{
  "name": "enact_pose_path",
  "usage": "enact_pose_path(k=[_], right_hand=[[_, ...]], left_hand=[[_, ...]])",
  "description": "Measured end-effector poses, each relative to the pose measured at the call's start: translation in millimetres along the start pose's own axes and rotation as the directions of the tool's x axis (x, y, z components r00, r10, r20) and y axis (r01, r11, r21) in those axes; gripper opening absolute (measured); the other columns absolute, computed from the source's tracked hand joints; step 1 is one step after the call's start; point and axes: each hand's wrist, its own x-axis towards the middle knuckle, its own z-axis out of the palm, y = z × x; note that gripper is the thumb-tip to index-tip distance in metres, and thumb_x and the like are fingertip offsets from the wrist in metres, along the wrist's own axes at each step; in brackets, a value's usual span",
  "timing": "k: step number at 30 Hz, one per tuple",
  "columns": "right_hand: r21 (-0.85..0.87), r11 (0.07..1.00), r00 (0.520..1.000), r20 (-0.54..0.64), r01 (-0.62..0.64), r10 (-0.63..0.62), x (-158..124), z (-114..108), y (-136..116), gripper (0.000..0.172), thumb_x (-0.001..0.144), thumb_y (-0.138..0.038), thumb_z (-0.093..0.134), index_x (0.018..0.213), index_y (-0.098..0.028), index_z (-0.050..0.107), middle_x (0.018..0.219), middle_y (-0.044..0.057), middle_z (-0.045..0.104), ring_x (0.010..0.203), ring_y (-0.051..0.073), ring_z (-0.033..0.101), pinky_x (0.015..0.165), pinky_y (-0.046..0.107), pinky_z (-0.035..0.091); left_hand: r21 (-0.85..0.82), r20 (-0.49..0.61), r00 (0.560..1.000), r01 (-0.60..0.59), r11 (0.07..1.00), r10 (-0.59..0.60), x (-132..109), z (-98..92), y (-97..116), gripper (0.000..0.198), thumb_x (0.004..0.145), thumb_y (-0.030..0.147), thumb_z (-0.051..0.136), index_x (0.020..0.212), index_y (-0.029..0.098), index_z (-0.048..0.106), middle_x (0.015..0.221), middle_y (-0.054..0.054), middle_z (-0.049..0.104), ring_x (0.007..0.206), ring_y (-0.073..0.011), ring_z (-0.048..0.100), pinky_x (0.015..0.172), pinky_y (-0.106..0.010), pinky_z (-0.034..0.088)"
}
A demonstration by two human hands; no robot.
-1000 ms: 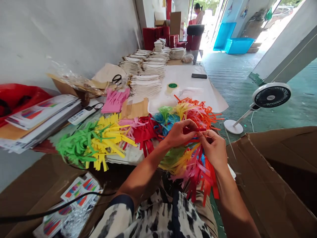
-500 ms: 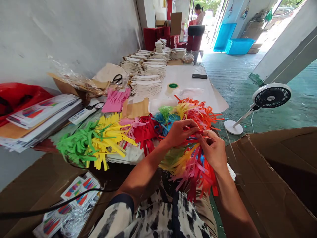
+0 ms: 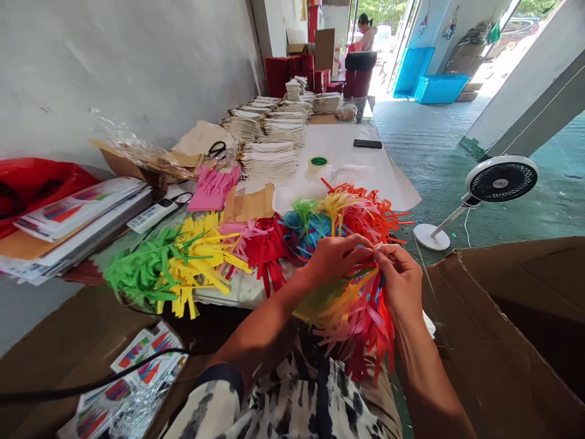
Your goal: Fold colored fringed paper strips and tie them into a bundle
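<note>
My left hand [image 3: 337, 259] and my right hand [image 3: 401, 272] meet fingertip to fingertip over the table's front edge. Both are pinched closed; a small pale bit shows between them, too small to name. Just below them hangs a bunch of multicoloured paper tassels [image 3: 361, 311] in yellow, pink, red and orange. Behind the hands lie orange tassels [image 3: 384, 213] and blue ones [image 3: 308, 231]. Red tassels [image 3: 267, 247], yellow tassels [image 3: 196, 256] and green tassels [image 3: 141, 268] run leftward along the edge.
A tape roll [image 3: 319, 163], a phone [image 3: 367, 144], stacks of white bundles [image 3: 269, 160] and scissors [image 3: 216, 149] lie on the table. At right are a fan [image 3: 500, 182] and a cardboard box [image 3: 479, 329]. A person [image 3: 365, 36] is in the background.
Both hands have moved slightly down and to the right, still together. A pale bit shows at the fingertips where red showed before. The hanging tassels have shifted.
</note>
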Motion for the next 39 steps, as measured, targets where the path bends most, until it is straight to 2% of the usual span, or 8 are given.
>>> enact_pose_path(k=[5,9,17,20,24,28,34,39], right_hand=[[0.120,0.992,0.997,-0.080,0.028,-0.018,3,-6,0,0.027,0.084,-0.047,0.079,0.089,-0.025,0.066,0.092,0.003,0.073,0.085,0.019,0.068,0.081,0.032,0.054],[0.084,0.996,1.000,0.011,0.021,-0.022,6,-13,-3,0.025,0.087,-0.047,0.077,0.086,-0.025,0.065,0.085,0.001,0.070,0.080,0.019,0.066,0.078,0.032,0.052],[-0.004,1.000,0.985,0.170,-0.030,0.030,6,-14,6,0.025,0.091,-0.050,0.075,0.090,-0.026,0.068,0.082,0.000,0.067,0.072,0.018,0.057,0.073,0.032,0.048],[-0.015,1.000,0.984,0.179,-0.014,0.016,7,-16,6,0.024,0.092,-0.049,0.075,0.090,-0.025,0.069,0.082,0.000,0.066,0.071,0.017,0.055,0.072,0.031,0.046],[0.000,1.000,0.984,0.177,-0.021,0.021,8,-17,7,0.024,0.092,-0.048,0.075,0.090,-0.025,0.069,0.081,0.000,0.064,0.071,0.016,0.055,0.070,0.030,0.044],[-0.007,1.000,0.986,0.169,-0.009,0.010,9,-15,8,0.026,0.091,-0.050,0.075,0.090,-0.025,0.069,0.077,-0.001,0.062,0.071,0.017,0.056,0.068,0.030,0.044],[-0.010,1.000,0.983,0.180,-0.029,0.030,5,-15,-1,0.029,0.089,-0.052,0.077,0.088,-0.025,0.068,0.081,0.001,0.070,0.073,0.018,0.060,0.068,0.031,0.044],[-0.071,0.997,0.986,0.165,-0.002,0.014,2,-15,-5,0.030,0.089,-0.054,0.075,0.088,-0.024,0.068,0.077,0.001,0.067,0.069,0.018,0.057,0.064,0.031,0.042]], left_hand=[[0.139,0.142,0.972,0.167,0.976,-0.186,1,-25.2,-18,0.051,0.104,0.055,0.052,0.076,0.018,0.073,0.061,0.003,0.058,0.059,-0.0116,0.049,0.061,-0.024,0.034],[0.537,-0.007,0.943,0.283,0.795,-0.331,14,-47.8,-25,0.029,0.098,0.038,0.065,0.078,0.021,0.077,0.073,-0.005,0.069,0.076,-0.0209,0.063,0.069,-0.029,0.041],[0.630,0.097,0.977,0.088,0.772,-0.191,41,-27.4,-36,0.023,0.092,0.019,0.068,0.112,0.025,0.076,0.115,-0.008,0.067,0.112,-0.0256,0.063,0.094,-0.035,0.050],[0.658,0.030,0.983,0.119,0.744,-0.184,40,-29.9,-40,0.034,0.089,0.006,0.058,0.110,0.025,0.077,0.118,-0.009,0.063,0.114,-0.0243,0.061,0.097,-0.035,0.050],[0.763,-0.123,0.977,0.207,0.612,-0.176,43,-41.8,-40,0.021,0.090,0.013,0.061,0.098,0.019,0.078,0.115,-0.014,0.063,0.114,-0.0306,0.057,0.095,-0.045,0.048],[0.808,0.027,0.999,-0.033,0.589,0.020,52,-43.2,-49,0.018,0.094,0.019,0.063,0.101,0.023,0.080,0.116,-0.013,0.064,0.115,-0.0307,0.054,0.096,-0.050,0.043],[0.779,0.292,0.947,-0.319,0.540,0.136,67,-35.1,-68,0.019,0.095,0.017,0.067,0.094,0.027,0.083,0.114,-0.010,0.067,0.120,-0.0307,0.055,0.116,-0.060,0.033],[0.685,0.302,0.926,-0.375,0.625,0.226,75,-34.7,-67,0.010,0.094,0.025,0.075,0.089,0.027,0.084,0.110,-0.007,0.068,0.118,-0.0284,0.057,0.123,-0.062,0.027]])
